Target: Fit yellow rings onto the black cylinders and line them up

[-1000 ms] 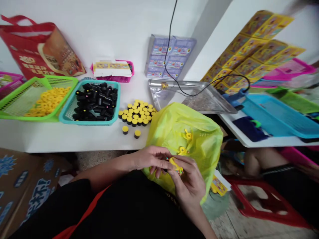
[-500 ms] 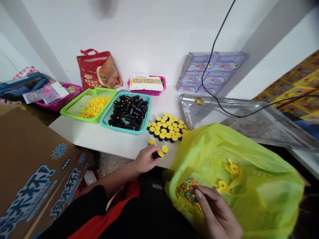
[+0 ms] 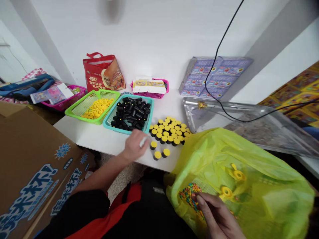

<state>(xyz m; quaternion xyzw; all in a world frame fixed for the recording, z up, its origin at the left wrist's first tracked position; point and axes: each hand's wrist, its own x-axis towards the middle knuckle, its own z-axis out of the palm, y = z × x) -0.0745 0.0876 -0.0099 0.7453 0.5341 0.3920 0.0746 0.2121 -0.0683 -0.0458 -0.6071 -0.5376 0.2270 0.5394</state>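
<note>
My left hand [image 3: 136,145] is blurred at the near edge of a teal basket [image 3: 106,124] of black cylindrical pieces [image 3: 133,113]; its fingertips are hidden. Just right of it, three black pieces with yellow caps [image 3: 157,155] stand upright on the white table [image 3: 97,141]. Behind them is a close group of the same capped pieces [image 3: 170,131]. Over small coloured beads [image 3: 188,192] in a yellow plastic bag [image 3: 209,149], my right hand [image 3: 219,215] has thumb and fingers pinched together. Whatever lies between those fingertips is too small to make out.
A green basket [image 3: 71,112] of yellow rings is left of the teal one. Yellow ring-shaped parts [image 3: 226,192] lie in the bag. A metal tray [image 3: 186,113] and purple boxes [image 3: 214,78] stand at back right. Large cartons [image 3: 32,159] fill the left; a black cable [image 3: 211,63] hangs across.
My left hand has let go of a yellow-capped black piece, now standing on the table, and moved up and left to the teal basket. My right hand stays over the beads.
</note>
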